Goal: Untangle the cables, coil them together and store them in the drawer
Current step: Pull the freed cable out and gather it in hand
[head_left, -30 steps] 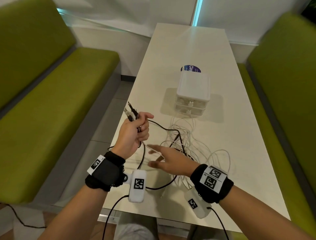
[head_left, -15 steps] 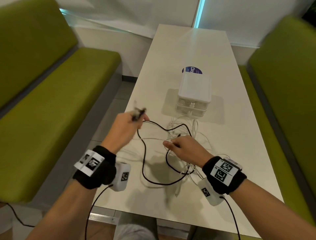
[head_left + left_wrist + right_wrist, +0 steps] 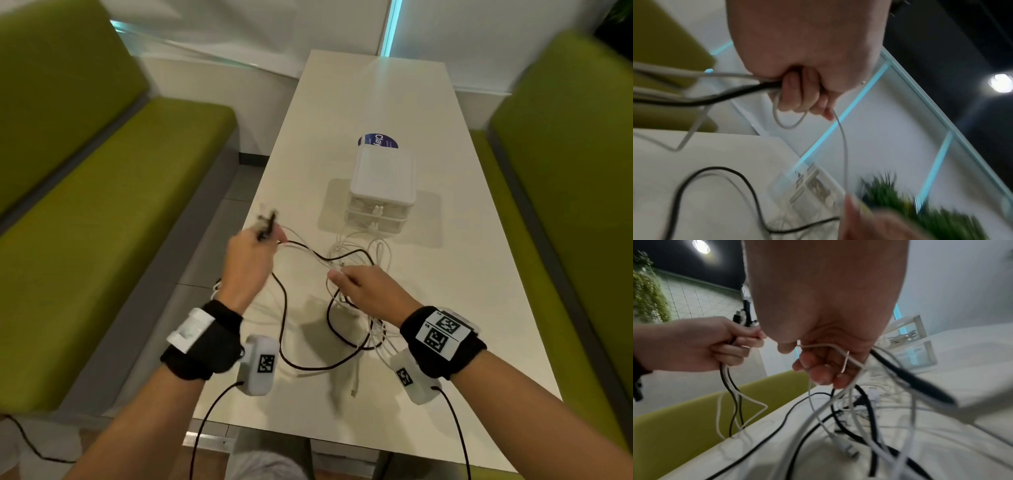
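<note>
Cables [image 3: 342,308] sprawl tangled on the tabletop [image 3: 445,274]; left hand [image 3: 248,260] fingers grip black and white cable ends; right hand [image 3: 368,289] fingers pinch a white strand.

Cables between my hands, drawer unit beyond them

My left hand [image 3: 247,260] is raised over the table's [image 3: 479,281] left edge, gripping a bundle of cable ends; my right hand [image 3: 368,289] sits to its right, pinching a strand above the tangle of cables [image 3: 342,329] on the table (some loops trail toward me). The drawer unit [image 3: 382,192] stands farther back, behind the tangle, a bench [image 3: 102,212] on either side.
</note>
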Tool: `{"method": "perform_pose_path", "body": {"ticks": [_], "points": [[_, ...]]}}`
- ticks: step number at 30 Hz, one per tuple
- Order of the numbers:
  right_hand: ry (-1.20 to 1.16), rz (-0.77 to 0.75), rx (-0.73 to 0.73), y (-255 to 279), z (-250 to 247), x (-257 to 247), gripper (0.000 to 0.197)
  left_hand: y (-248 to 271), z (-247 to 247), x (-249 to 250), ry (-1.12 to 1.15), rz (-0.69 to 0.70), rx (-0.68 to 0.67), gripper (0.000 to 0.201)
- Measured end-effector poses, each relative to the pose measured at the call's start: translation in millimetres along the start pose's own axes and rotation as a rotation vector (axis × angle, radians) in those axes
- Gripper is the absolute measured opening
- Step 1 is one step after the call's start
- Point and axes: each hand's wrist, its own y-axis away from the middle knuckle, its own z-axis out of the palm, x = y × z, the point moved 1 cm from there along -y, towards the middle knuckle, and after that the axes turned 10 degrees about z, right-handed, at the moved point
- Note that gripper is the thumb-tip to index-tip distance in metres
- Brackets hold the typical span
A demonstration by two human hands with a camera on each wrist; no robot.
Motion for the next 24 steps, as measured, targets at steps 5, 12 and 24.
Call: {"method": "perform_pose_path", "body": {"ticks": [5, 12, 24], "points": [[-0.044, -0.004, 0.047, 4, -3, 2, 0.057, -5, -11, -10, -0.083, -0.058, 0.006, 0.027], [0.068, 0.092, -0.005, 6, 0, -1, 0.052, 22, 5, 13, 0.002, 0.296, 0.194, 0.034], [0.028, -0.018, 0.014, 16, 1, -2, 0.046, 33, 41, -6, -0.438, 0.192, -0.465, 0.021]]}}
